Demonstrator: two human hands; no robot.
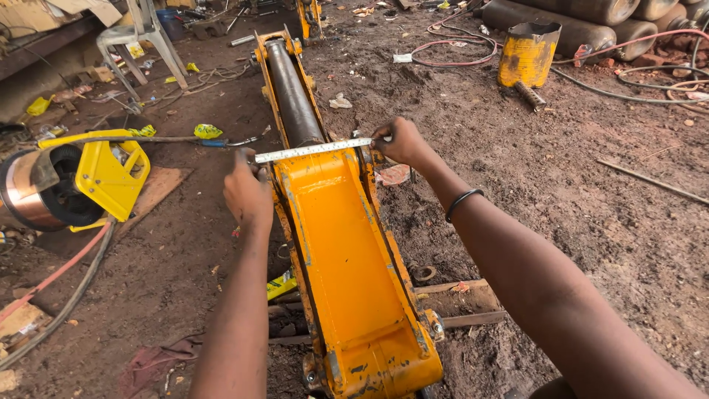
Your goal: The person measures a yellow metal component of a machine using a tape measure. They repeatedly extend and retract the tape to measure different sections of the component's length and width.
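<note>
Overlooking littered dirt floor (591, 222), workshop yard

The left hand (247, 193) covers its end of the measuring tape (314, 150), fingers out of sight. The orange steel arm (340, 251) runs off the bottom edge. The wire spool (37, 188) is cut at the left edge.

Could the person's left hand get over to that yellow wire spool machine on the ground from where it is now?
Probably yes. The left hand holds one end of the measuring tape on the orange steel arm; only bare dirt lies between it and the wire spool machine, though it would have to let go.
</note>
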